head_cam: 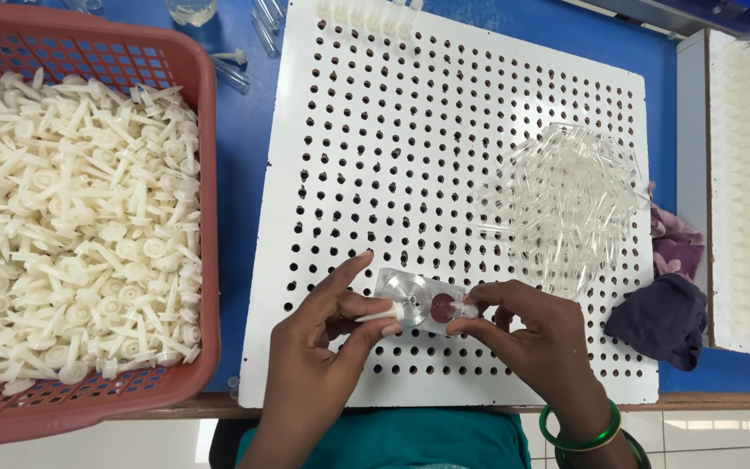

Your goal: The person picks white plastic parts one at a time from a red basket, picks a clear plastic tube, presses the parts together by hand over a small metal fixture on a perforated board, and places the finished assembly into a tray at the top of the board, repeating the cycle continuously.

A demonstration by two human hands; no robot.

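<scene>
Near the board's [323,382] front edge, left hand [314,347] pinches a white stopper [384,310], right hand [523,334] apparently a tube [464,309].

A basket [206,174] of plungers [71,226] lies left of the board [340,130], tubes [566,204] on it.

Both hands are bare, with no gloves or rings visible: the left hand [310,347] at the lower centre of the frame, the right hand [523,334] just beside it. Green bangles [583,430] circle the right wrist at the lower right. A teal garment [410,439] shows along the bottom edge.
</scene>
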